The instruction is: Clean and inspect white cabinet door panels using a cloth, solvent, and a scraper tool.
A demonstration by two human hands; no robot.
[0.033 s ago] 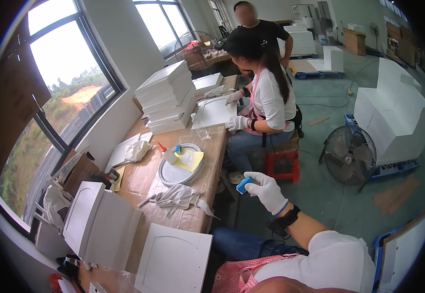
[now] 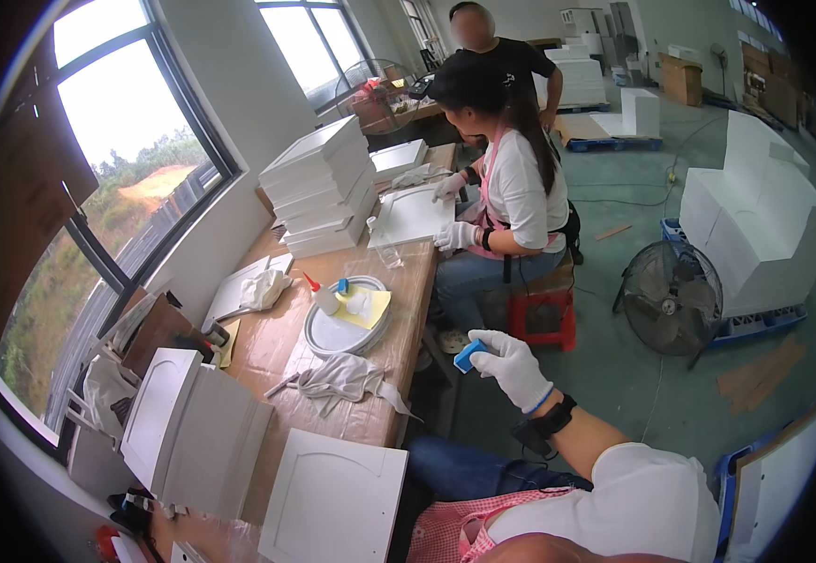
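My right hand (image 2: 511, 371), in a white glove with a black band at the wrist, is raised beyond the table's front edge. Between its thumb and fingers it pinches a small blue block (image 2: 469, 357); what the block is made of I cannot tell. My left hand is out of sight. On the table to the left lies a white panel (image 2: 333, 493) with an arched groove, apart from my hand. A crumpled pale cloth (image 2: 342, 377) lies beyond it. Farther back, a round grey lid (image 2: 312, 330) bears a red-tipped white bottle (image 2: 322, 298), a yellow sheet (image 2: 376, 310) and another blue piece (image 2: 342, 285).
White panels are stacked at near left (image 2: 216, 441) and far along the table (image 2: 319, 183). A seated co-worker (image 2: 525, 183) rests gloved hands on a panel; another person (image 2: 511, 66) stands behind. A floor fan (image 2: 668, 305) and a white stack on a blue pallet (image 2: 755, 324) stand right.
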